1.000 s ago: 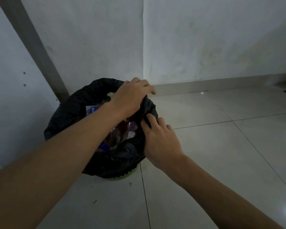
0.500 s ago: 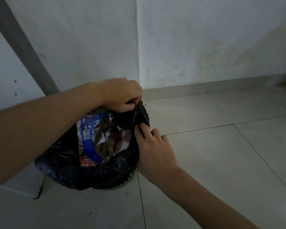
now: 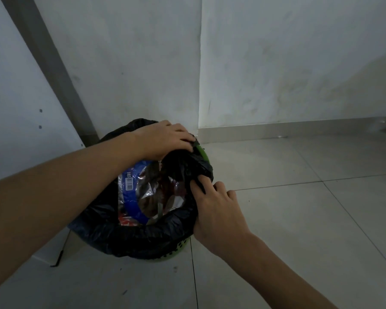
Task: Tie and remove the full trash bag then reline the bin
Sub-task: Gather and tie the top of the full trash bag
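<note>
A black trash bag [image 3: 143, 237] lines a green perforated bin [image 3: 178, 246] standing on the floor in a wall corner. The bag is full of shiny wrappers [image 3: 143, 192], one blue with a barcode. My left hand [image 3: 165, 139] reaches over the far rim and grips a bunch of the bag's edge, pulled off the rim so green plastic shows. My right hand [image 3: 216, 210] is at the right rim, its fingers curled into the black plastic and pinching it.
White walls meet in a corner right behind the bin. A grey slanted beam [image 3: 49, 70] runs down the left wall to the floor. Pale floor tiles [image 3: 299, 219] spread to the right and front. A low skirting [image 3: 299, 128] runs along the right wall.
My left hand has lifted the bag's far right edge off the rim, baring green plastic. My right hand stays on the right rim, fingers dug further into the bag.
</note>
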